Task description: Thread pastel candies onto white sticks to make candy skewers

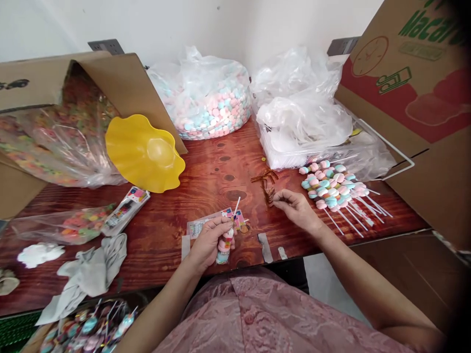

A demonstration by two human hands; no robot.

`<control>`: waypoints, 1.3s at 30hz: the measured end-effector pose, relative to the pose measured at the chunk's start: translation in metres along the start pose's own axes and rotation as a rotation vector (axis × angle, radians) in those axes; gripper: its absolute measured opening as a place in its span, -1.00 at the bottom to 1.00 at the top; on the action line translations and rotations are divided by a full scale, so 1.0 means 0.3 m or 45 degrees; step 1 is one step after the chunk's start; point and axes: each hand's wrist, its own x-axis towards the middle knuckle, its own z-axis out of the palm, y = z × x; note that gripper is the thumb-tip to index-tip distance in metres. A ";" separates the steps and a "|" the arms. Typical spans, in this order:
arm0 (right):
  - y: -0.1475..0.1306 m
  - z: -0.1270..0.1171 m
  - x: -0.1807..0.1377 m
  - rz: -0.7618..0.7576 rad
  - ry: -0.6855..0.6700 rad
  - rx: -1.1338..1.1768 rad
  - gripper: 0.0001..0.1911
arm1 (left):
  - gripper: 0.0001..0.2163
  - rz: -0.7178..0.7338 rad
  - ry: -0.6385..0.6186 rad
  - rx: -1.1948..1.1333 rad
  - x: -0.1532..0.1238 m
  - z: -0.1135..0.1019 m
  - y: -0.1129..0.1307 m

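My left hand [210, 241] is closed around a marshmallow stick in a clear wrapper [224, 245], its white stick pointing up over the wooden table [206, 176]. Printed labels [235, 218] lie just behind it. My right hand [297, 208] is pinched on the brown twist ties [265, 184] lying mid-table. Just right of that hand is a pile of pastel marshmallow skewers [333, 189] with white sticks fanning toward the table's edge.
A yellow wavy bowl [145, 154] leans at the left. Behind are a bag of loose marshmallows [209, 105], crumpled clear bags [301, 113] and cardboard boxes [412, 88]. A grey cloth [91, 269] and candy packets [73, 225] lie left; finished wrapped sticks [91, 326] sit below.
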 end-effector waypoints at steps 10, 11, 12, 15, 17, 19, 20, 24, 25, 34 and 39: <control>0.020 0.030 -0.031 -0.182 -0.073 -0.511 -0.82 | -0.65 0.022 0.072 0.056 -0.008 -0.024 -0.025; 0.007 0.022 -0.030 -0.175 -0.046 -0.485 -0.82 | -0.65 0.023 0.078 0.050 -0.013 -0.027 -0.025; -0.006 0.014 -0.031 -0.158 0.007 -0.450 -0.83 | -0.65 0.023 0.081 0.036 -0.020 -0.031 -0.025; -0.043 0.010 -0.049 -0.126 0.122 -0.345 -0.85 | -0.66 0.047 0.091 -0.014 -0.036 -0.046 -0.022; -0.058 0.027 -0.068 -0.172 0.073 -0.374 -0.86 | -0.66 0.061 0.090 -0.023 -0.041 -0.055 -0.019; -0.061 0.052 -0.081 -0.227 0.000 -0.527 -0.85 | -0.66 0.070 0.090 -0.013 -0.042 -0.059 -0.017; -0.058 0.063 -0.083 -0.239 -0.010 -0.622 -0.85 | -0.66 0.073 0.092 -0.005 -0.040 -0.059 -0.017; -0.035 0.079 -0.063 -0.298 -0.103 -0.911 -0.80 | -0.68 0.079 0.110 0.021 -0.036 -0.048 -0.026; -0.029 0.078 -0.055 -0.330 -0.144 -0.946 -0.77 | -0.68 0.075 0.112 0.027 -0.036 -0.045 -0.030; -0.006 0.082 -0.014 -0.389 -0.229 -0.882 -0.76 | -0.66 0.037 0.119 0.063 -0.050 -0.024 -0.048; -0.034 0.026 -0.009 -0.275 -0.002 -0.580 -0.84 | -0.69 0.062 0.104 0.085 -0.065 -0.020 -0.042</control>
